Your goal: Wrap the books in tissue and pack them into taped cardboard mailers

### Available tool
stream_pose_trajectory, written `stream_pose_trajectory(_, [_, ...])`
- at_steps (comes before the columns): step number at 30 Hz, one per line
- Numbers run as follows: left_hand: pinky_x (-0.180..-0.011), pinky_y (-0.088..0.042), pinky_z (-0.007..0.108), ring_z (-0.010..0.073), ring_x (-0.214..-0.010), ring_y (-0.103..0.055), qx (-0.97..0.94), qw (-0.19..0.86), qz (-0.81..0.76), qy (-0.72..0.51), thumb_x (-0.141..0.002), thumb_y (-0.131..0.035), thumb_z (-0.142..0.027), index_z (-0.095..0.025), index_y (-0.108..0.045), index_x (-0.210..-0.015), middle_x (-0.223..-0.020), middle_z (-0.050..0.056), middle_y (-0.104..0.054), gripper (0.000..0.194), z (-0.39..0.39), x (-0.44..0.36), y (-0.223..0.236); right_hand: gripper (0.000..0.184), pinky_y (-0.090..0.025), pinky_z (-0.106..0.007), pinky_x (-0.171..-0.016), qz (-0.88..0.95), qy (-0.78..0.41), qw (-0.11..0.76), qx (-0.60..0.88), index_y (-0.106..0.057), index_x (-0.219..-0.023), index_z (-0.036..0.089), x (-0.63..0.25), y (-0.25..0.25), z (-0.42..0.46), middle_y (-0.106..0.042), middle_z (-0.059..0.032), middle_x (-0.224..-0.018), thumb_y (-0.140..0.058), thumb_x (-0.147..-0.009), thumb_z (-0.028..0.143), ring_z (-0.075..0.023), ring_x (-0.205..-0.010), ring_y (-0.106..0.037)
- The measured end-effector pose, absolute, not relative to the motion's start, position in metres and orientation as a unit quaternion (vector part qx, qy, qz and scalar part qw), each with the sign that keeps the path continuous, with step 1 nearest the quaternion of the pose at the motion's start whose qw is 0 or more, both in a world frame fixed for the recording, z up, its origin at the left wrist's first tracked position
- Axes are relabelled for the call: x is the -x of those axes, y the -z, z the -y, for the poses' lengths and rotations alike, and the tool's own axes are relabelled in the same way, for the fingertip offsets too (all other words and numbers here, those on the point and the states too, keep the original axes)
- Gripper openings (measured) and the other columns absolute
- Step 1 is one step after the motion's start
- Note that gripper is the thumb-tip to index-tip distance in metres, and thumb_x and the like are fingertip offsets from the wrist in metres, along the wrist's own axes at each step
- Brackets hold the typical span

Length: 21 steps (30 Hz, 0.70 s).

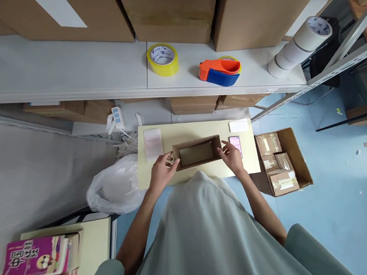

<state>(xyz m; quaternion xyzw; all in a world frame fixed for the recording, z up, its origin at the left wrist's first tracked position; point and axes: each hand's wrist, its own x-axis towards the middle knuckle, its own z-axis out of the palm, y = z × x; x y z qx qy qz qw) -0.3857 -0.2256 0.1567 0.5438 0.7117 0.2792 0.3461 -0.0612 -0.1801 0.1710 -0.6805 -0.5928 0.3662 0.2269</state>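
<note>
Open cardboard box (216, 146), brown, rectangular, thin-walled, one item: on the pale yellow rectangular tabletop (202, 129), between the two hands, its opening facing up and pale yellow visible through it; landmark for all entries below. Left hand (163, 169), bare: at the box's left end, thumb and fingers parted and loosely curved, thumb at the near left corner. Right hand (232, 156), bare: at the box's right end, fingers spread and bent, thumb and forefinger apart about the near right corner. Smartphone (235, 142), pink-lit screen: right of the box, beside the right hand. White paper stack (238, 126), rectangular: beyond and right. Pinkish-white flat packet (153, 144): left. Large open carton (297, 156), brown, containing taped parcels (283, 179): farther right, past the tabletop. Translucent white plastic bag (116, 185), bulging: farther left. Grey shelf (98, 63): beyond the box, bearing yellow tape roll (163, 60), orange-and-blue plastic tape dispenser (219, 72), stacked white rolls (300, 46) and large brown cartons (171, 13). Books (35, 256), top one purple-covered: well to the left and nearer the wearer.
</note>
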Motion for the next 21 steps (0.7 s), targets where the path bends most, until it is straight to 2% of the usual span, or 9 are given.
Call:
stream_pose_trajectory(4, [-0.076,-0.056,0.036,0.0262,-0.074,-0.073,-0.545,0.297,-0.738,-0.265,-0.087,-0.072,-0.037,-0.025,-0.067,-0.117,-0.081,0.002,-0.071,0.033,0.221,0.373,-0.160,0.052,-0.058,-0.048,-0.085,0.645,-0.308,0.161,0.681,-0.065,-0.145,0.018,0.073,-0.169,0.179,-0.079,-0.0151,-0.103,-0.044,-0.106,0.045,-0.0331,-0.086,-0.074])
stream_pose_trajectory(7, [-0.074,-0.054,0.036,0.0271,-0.075,-0.073,-0.550,0.285,-0.753,-0.223,-0.085,-0.069,-0.021,-0.024,-0.061,-0.118,-0.078,0.000,-0.068,0.034,0.217,0.365,-0.164,0.048,-0.055,-0.042,-0.079,0.660,-0.276,0.099,0.692,-0.056,-0.150,0.016,0.082,-0.169,0.183,-0.080,-0.0153,-0.105,-0.042,-0.106,0.029,-0.0326,-0.086,-0.076])
stream_pose_trajectory(11, [-0.073,-0.053,0.034,0.0248,-0.078,-0.072,-0.584,0.291,-0.743,-0.150,-0.089,-0.063,-0.011,-0.021,-0.055,-0.124,-0.084,0.002,-0.070,0.038,0.211,0.351,-0.170,0.043,-0.048,-0.032,-0.071,0.688,-0.223,0.008,0.690,-0.049,-0.147,0.014,0.093,-0.177,0.185,-0.081,-0.0142,-0.110,-0.043,-0.105,0.014,-0.0280,-0.089,-0.077])
stream_pose_trajectory(15, [-0.079,-0.052,0.035,0.0252,-0.090,-0.074,-0.631,0.295,-0.708,-0.118,-0.091,-0.055,-0.003,-0.022,-0.060,-0.117,-0.095,0.006,-0.072,0.033,0.203,0.334,-0.168,0.040,-0.044,-0.029,-0.067,0.718,-0.199,-0.055,0.664,-0.048,-0.146,0.013,0.103,-0.188,0.183,-0.081,-0.0136,-0.106,-0.042,-0.106,0.009,-0.0256,-0.092,-0.077])
stream_pose_trajectory(18, [-0.078,-0.051,0.036,0.0262,-0.089,-0.073,-0.629,0.308,-0.703,-0.123,-0.089,-0.056,-0.002,-0.022,-0.060,-0.112,-0.087,0.004,-0.069,0.030,0.199,0.331,-0.161,0.040,-0.043,-0.029,-0.066,0.726,-0.202,-0.067,0.654,-0.049,-0.146,0.012,0.104,-0.192,0.182,-0.081,-0.0144,-0.104,-0.042,-0.107,0.009,-0.0262,-0.090,-0.077])
stream_pose_trajectory(21, [-0.074,-0.049,0.034,0.0232,-0.077,-0.069,-0.608,0.348,-0.696,-0.160,-0.092,-0.061,-0.011,-0.023,-0.058,-0.110,-0.076,-0.001,-0.063,0.021,0.199,0.339,-0.153,0.035,-0.041,-0.029,-0.064,0.717,-0.228,-0.027,0.658,-0.051,-0.144,0.015,0.095,-0.192,0.181,-0.081,-0.0109,-0.099,-0.046,-0.109,0.018,-0.0255,-0.083,-0.076])
